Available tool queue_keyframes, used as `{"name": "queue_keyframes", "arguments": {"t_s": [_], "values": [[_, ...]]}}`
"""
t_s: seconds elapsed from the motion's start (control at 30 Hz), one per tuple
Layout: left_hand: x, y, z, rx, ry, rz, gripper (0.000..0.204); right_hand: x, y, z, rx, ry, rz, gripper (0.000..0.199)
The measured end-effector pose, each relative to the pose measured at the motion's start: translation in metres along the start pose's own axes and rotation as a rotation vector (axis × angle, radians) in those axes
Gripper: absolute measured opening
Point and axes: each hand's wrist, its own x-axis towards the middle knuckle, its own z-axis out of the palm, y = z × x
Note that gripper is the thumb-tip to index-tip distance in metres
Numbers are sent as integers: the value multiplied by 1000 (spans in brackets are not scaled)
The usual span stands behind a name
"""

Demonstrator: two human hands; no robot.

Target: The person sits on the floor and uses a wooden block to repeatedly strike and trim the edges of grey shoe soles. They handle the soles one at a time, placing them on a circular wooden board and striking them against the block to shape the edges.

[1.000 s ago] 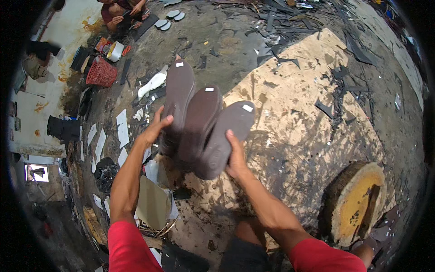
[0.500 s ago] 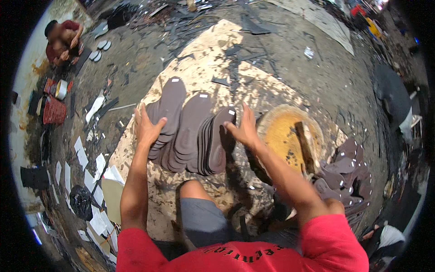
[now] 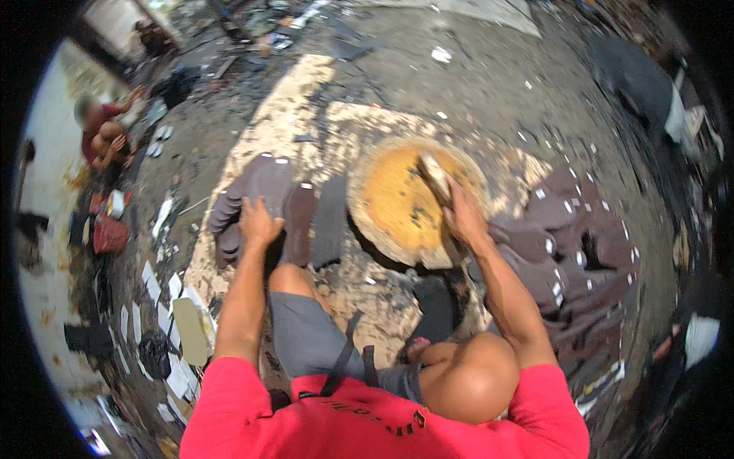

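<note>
Left of the round wood block (image 3: 382, 180), the stacked brown soles (image 3: 269, 176) lie side by side on the tan sheet (image 3: 264, 122), left hand (image 3: 261, 222) on top, grip spread, seemingly to steady rather than lift. Right hand (image 3: 465, 214) has its grip wrapped round the near end of the wooden piece (image 3: 433, 176) over the block's top, likely because that end points its way; blur hides whether it's lifted. Loose soles (image 3: 569, 222) heaped right of the block, presumably kept separate but reachable.
</note>
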Motion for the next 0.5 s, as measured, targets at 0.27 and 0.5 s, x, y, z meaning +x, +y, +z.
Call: {"name": "queue_keyframes", "arguments": {"t_s": [0.27,0.5], "values": [[-11,-4,17,-63,124,67,107,-179,-11,-17,373,365,388,79],[2,-26,-5,-111,19,-9,109,-306,-28,15,171,168,640,76]]}}
